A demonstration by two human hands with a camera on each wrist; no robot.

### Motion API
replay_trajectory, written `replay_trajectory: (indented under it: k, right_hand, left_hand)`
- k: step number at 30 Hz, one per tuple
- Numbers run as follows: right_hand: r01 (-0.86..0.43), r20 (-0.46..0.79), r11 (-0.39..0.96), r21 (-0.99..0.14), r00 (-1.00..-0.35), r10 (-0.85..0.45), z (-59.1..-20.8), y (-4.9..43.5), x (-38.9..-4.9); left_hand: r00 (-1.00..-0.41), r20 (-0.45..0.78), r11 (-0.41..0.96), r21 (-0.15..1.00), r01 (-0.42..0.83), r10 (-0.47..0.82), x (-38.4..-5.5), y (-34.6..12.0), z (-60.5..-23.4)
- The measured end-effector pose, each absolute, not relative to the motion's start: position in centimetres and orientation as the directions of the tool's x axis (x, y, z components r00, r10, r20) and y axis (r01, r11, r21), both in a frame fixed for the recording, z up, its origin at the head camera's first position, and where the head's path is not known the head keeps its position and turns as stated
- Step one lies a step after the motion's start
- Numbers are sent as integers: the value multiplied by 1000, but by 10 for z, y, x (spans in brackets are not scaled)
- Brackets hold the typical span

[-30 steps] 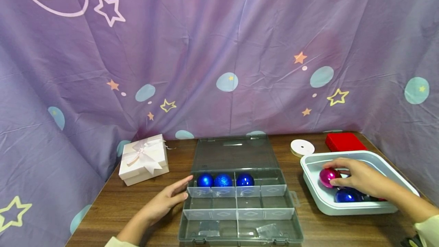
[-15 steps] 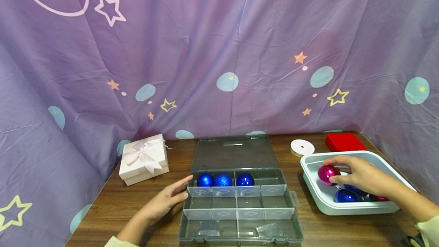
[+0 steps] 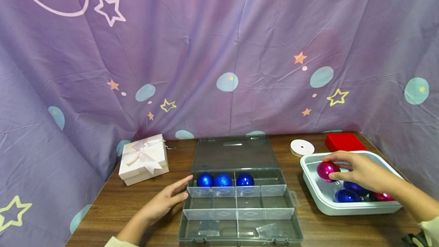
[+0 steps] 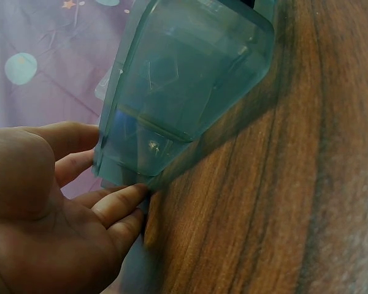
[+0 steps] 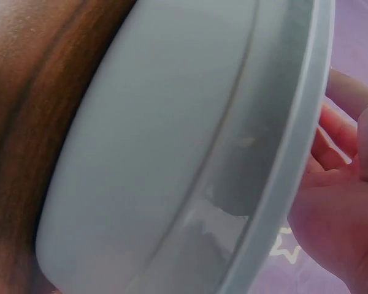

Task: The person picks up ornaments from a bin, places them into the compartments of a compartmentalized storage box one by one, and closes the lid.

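Observation:
My right hand point(image 3: 360, 169) holds a shiny pink Christmas ball point(image 3: 327, 171) between thumb and fingers, over the left part of a white tub point(image 3: 319, 201). Blue balls point(image 3: 347, 195) and another pink ball point(image 3: 382, 196) lie in the tub beneath that hand. In the right wrist view the tub wall hides the held ball. My left hand point(image 3: 166, 201), fingers extended, touches the left side of a grey see-through compartment box point(image 3: 241, 203), whose lid point(image 3: 236, 153) lies back. Three blue balls sit in its back row: two left of the middle divider, one glossy ball point(image 3: 245, 180) right of it.
A white gift box point(image 3: 144, 159) with a ribbon bow stands at the back left. Behind the tub are a white ribbon spool point(image 3: 302, 147) and a red box point(image 3: 344, 141). Small clear plastic pieces point(image 3: 209, 228) lie in the compartment box's front row.
My right hand has lifted the pink ball a little and shifted it slightly left, showing more of the balls in the tub. The left hand stays in place.

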State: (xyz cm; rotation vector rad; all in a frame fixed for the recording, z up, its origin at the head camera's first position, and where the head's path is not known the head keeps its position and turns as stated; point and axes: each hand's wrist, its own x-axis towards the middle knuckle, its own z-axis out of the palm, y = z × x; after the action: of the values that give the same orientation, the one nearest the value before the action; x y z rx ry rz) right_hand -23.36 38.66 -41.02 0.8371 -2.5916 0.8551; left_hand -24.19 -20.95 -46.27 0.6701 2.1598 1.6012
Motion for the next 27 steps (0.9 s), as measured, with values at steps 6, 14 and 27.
replay_trajectory:
  k: [6, 14, 27]
  right_hand:
    - [-589, 424, 663, -462, -803, -418, -401, 382, -231]
    - [-612, 429, 637, -469, -788, -440, -388, 370, -228]
    - [-701, 504, 583, -411, -708, -495, -370, 350, -230]
  left_hand:
    - [-818, -2, 241, 956, 166, 575, -242, -209, -464]
    - [-820, -4, 238, 958, 161, 573, -242, -209, -464]
    - [-826, -9, 246, 956, 158, 564, -241, -209, -463]
